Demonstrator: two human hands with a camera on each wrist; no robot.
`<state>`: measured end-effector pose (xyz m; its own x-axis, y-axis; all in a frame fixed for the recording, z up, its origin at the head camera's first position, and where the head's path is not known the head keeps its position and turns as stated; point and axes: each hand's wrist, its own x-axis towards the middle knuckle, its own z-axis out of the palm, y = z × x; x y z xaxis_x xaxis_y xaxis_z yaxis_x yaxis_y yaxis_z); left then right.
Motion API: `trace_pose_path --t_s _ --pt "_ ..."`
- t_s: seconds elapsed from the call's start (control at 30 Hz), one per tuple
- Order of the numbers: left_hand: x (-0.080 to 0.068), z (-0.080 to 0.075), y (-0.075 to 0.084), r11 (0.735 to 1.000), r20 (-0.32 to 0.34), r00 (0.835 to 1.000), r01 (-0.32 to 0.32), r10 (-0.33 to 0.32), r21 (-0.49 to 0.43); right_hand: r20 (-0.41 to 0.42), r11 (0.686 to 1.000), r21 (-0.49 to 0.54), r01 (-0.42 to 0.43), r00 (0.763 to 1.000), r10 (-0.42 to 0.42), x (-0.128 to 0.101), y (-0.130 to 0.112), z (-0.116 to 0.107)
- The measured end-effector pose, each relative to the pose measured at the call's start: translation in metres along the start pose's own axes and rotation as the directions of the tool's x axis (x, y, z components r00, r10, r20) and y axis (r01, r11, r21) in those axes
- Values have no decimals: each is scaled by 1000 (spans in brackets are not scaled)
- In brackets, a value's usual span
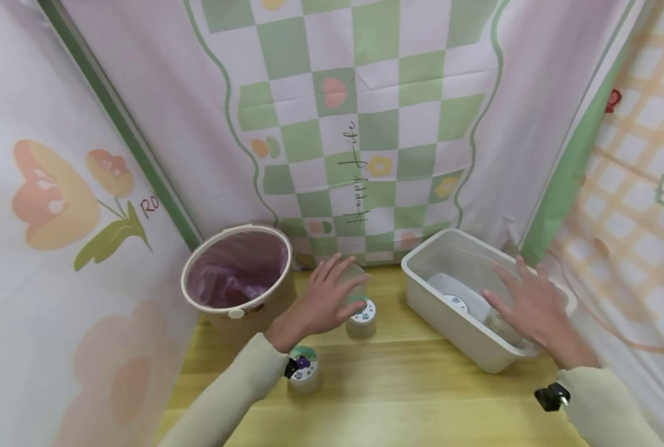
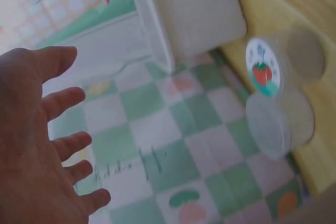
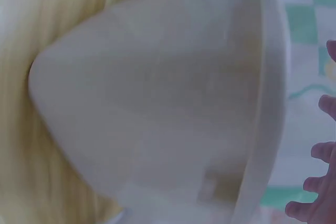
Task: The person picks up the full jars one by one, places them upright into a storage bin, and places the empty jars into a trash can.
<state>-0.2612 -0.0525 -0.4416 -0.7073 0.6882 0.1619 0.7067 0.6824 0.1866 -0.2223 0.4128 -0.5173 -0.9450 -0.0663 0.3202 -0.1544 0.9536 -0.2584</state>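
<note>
Both sleeves low in view, my hands spread over the small jars and the tub.

Nearest me, a small lidded jar (image 1: 304, 371) stands on the yellow table (image 1: 399, 397) just beside my left wrist. My left hand (image 1: 322, 299) is out over two more jars, one labelled (image 1: 361, 315) and one clear (image 1: 355, 277); its fingers (image 2: 63, 103) are straight and fanned, holding nothing, and I cannot tell whether they touch the clear jar. My right hand (image 1: 530, 305) hovers flat and wide over the white tub (image 1: 421, 292), where a lidded jar (image 1: 455, 303) lies; it grips nothing either. I judge this as the reach before a pick: next, my left fingers need to close round a jar. A lined bin (image 1: 237, 273) stands to the left.
</note>
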Motion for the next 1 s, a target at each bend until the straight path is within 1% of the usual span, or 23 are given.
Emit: trace_pose_path --t_s 0.07,0.13,0.23,0.3,0.4,0.5,0.57,0.67,0.83,1.0 --pt "-7 -9 -7 1000 -23 1000 20 -20 10 4 1000 10 12 1000 -12 4 -14 3" --pt "-15 -18 -15 998 -43 998 56 -55 27 -6 999 23 31 1000 -31 7 -29 6" --pt "-27 -30 -27 993 -70 991 119 -118 16 -9 998 31 53 999 -53 11 -50 13" --pt "-34 -36 -36 987 -77 985 158 -157 18 -13 997 24 75 997 -74 13 -63 18" --pt "-45 -44 -47 982 -92 978 191 -190 6 15 996 30 85 996 -86 16 -82 23" --pt "-57 -49 -59 975 -118 968 223 -223 -11 50 995 67 75 996 -78 19 -100 28" --pt "-64 -52 -67 968 -143 957 250 -252 -28 63 993 92 70 995 -76 21 -107 33" --pt "-77 -57 -80 952 -174 936 303 -306 -41 82 990 128 66 994 -77 23 -119 40" --pt "-99 -64 -102 918 -180 901 393 -395 -49 108 987 147 60 991 -76 25 -134 50" --pt "-116 -71 -122 889 -187 870 455 -456 -52 117 982 175 72 989 -94 27 -147 60"
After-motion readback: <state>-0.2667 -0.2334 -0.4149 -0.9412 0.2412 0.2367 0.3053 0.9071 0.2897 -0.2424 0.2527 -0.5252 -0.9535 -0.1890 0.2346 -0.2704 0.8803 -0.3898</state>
